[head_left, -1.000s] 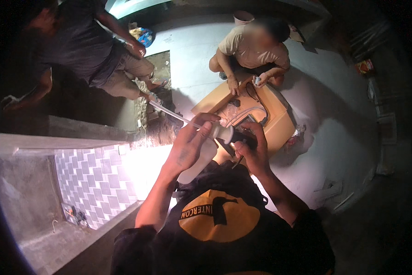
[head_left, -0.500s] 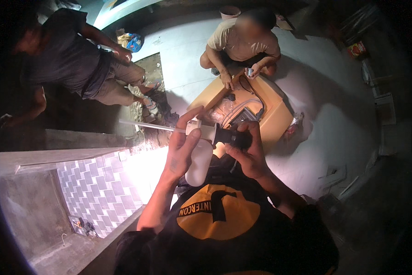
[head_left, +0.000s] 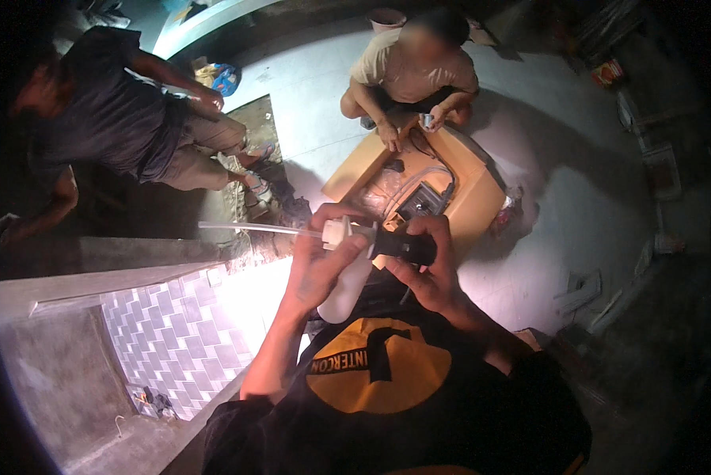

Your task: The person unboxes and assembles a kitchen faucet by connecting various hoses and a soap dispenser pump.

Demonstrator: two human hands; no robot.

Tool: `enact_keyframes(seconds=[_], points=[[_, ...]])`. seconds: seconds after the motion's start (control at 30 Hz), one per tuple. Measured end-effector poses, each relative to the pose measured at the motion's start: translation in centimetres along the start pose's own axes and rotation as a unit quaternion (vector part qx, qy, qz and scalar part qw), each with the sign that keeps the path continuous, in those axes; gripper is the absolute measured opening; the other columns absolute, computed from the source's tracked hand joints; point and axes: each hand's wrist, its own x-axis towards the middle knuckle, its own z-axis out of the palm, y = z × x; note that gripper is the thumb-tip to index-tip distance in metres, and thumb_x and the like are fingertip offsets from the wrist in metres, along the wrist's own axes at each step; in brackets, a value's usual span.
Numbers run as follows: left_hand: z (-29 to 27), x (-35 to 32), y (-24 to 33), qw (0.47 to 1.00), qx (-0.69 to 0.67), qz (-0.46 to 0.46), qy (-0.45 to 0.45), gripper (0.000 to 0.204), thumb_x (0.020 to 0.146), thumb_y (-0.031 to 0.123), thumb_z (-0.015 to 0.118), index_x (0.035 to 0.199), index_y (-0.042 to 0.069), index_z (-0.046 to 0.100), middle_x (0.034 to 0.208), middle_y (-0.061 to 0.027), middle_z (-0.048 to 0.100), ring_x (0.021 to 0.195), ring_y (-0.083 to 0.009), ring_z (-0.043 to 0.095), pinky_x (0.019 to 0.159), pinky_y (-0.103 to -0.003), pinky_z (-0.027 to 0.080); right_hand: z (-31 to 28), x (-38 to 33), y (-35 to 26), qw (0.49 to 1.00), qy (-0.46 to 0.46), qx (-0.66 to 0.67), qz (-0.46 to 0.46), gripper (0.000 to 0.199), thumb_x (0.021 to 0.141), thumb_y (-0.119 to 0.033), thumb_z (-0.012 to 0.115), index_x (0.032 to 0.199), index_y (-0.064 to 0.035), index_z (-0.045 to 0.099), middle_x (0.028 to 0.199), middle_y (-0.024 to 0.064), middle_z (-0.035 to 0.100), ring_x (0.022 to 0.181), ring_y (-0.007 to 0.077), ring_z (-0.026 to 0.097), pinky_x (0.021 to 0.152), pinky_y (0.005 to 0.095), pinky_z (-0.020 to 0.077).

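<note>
In front of my chest, my left hand (head_left: 312, 273) is wrapped round a white plastic fitting (head_left: 338, 233). A long thin white tube (head_left: 252, 228) sticks out of it to the left. Below the fitting a rounded white plastic bottle (head_left: 344, 294) slants down toward my shirt; fingers hide part of where they meet. My right hand (head_left: 428, 273) is closed on a black cylindrical part (head_left: 405, 247), which sits in line with the fitting on its right side. Just beyond my hands lies an open cardboard box (head_left: 478, 202) with grey cables (head_left: 415, 178) and a dark device (head_left: 420, 202) inside.
Across the box a crouching person (head_left: 419, 71) holds a small pale cylindrical thing (head_left: 427, 120). Another person (head_left: 110, 111) in a dark shirt is at the left. A ledge (head_left: 134, 253) and patterned tiles (head_left: 173, 332) lie at lower left. A bucket (head_left: 387, 20) stands far back.
The fitting, tube and black part have shifted slightly down, and the bottle tilts a little more. Both hands keep their hold. The left fingers have come down over the fitting.
</note>
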Motion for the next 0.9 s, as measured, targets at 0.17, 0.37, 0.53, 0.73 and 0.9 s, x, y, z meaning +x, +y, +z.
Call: enact_keyframes(seconds=[0.17,0.37,0.53,0.73,0.9], points=[[1.8,-0.1,0.6,0.99,0.101,0.093,0.034,0.061,0.086,0.032,0.067,0.134,0.006,0.041,0.119,-0.0083,0.049,0.108,-0.0179,0.048,0.095,-0.031,0.037,1.0,0.5,-0.3,0.968,0.088,0.181,0.153,0.036,0.08,-0.012,0.069,0.107,-0.0044,0.046,0.088,0.007,0.054,0.071,0.0107,0.055,0.054,0.0243,0.045],[1.9,0.1,0.3,0.995,-0.036,0.085,0.042,0.072,0.091,0.046,0.055,0.139,0.001,0.026,0.119,-0.0107,0.047,0.111,-0.0209,0.046,0.096,-0.034,0.035,2.5,1.5,0.8,0.918,0.129,0.348,0.137,0.031,0.082,-0.013,0.065,0.108,-0.0085,0.05,0.089,0.0041,0.055,0.074,0.0119,0.055,0.058,0.025,0.0449],[0.2,-0.1,1.6,0.996,-0.062,0.032,0.063,0.047,0.086,0.01,0.064,0.129,-0.002,0.052,0.127,-0.0092,0.049,0.112,-0.0209,0.054,0.094,-0.031,0.042,3.4,1.6,1.2,0.91,0.125,0.374,0.129,0.029,0.083,-0.017,0.065,0.108,-0.0103,0.05,0.092,0.0039,0.055,0.07,0.0132,0.051,0.061,0.0266,0.0437],[-0.9,-0.1,3.1,0.999,0.004,0.034,0.022,0.051,0.081,0.006,0.068,0.129,-0.003,0.051,0.119,-0.0116,0.058,0.108,-0.0202,0.057,0.087,-0.029,0.047,3.2,0.8,0.8,0.912,0.041,0.402,0.068,0.032,0.086,-0.02,0.06,0.112,-0.0113,0.044,0.092,0.0045,0.052,0.078,0.013,0.048,0.064,0.0291,0.0416],[-1.0,1.1,2.1,0.982,-0.181,-0.03,0.042,0.053,0.08,0.013,0.073,0.126,0.0,0.051,0.115,-0.0118,0.06,0.097,-0.0194,0.062,0.083,-0.031,0.051,2.7,0.8,0.7,0.932,0.04,0.359,0.034,0.037,0.082,-0.005,0.053,0.117,-0.0082,0.038,0.093,0.007,0.051,0.078,0.014,0.049,0.069,0.0308,0.0432]])
